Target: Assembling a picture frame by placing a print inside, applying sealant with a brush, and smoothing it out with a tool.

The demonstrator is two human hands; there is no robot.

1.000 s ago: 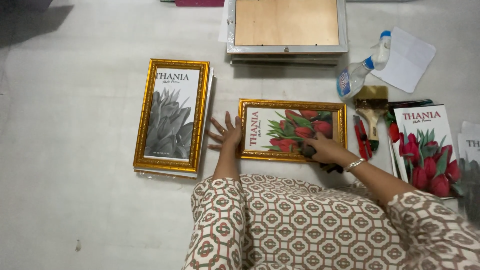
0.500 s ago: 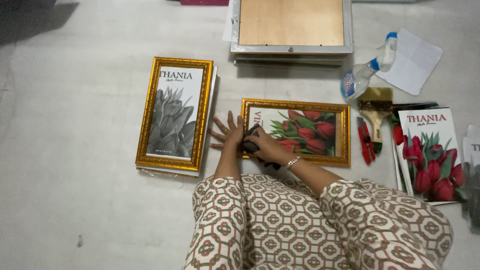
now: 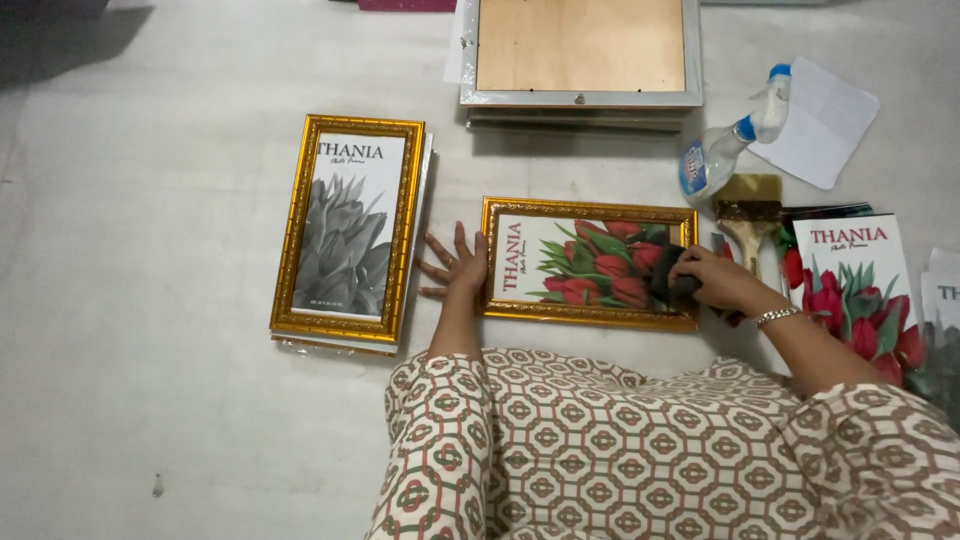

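While I watch from the head camera, starting at the far left, a gold-framed picture of a grey plant (image 3: 348, 228) lies upright on the pale floor (image 3: 150, 300), stacked on other frames whose edges peek out along its right side and bottom. Just to its right, the left hand (image 3: 455, 265) rests flat and open, fingers spread on the floor, holding nothing and touching the left edge of the gold frame with red tulips (image 3: 590, 263), which lies sideways directly ahead of the lap at 12 o'clock. Further back at 12 o'clock sits a silver frame turned face down (image 3: 582, 52), wooden backing up, on top of others. On the tulip frame's right end, at about 1 o'clock, the right hand (image 3: 712, 282) is closed around a dark cloth (image 3: 668, 275) pressed onto the glass. Beyond it at 2 o'clock lie a spray bottle (image 3: 728, 150), a flat brush (image 3: 748, 208), a folded white cloth (image 3: 822, 118) and loose tulip prints (image 3: 858, 278). My judgement is that the wiping of this frame is under way, with the cloth at the right end; I cannot tell how much of the glass is already clean, and the face-down stack looks unattended.
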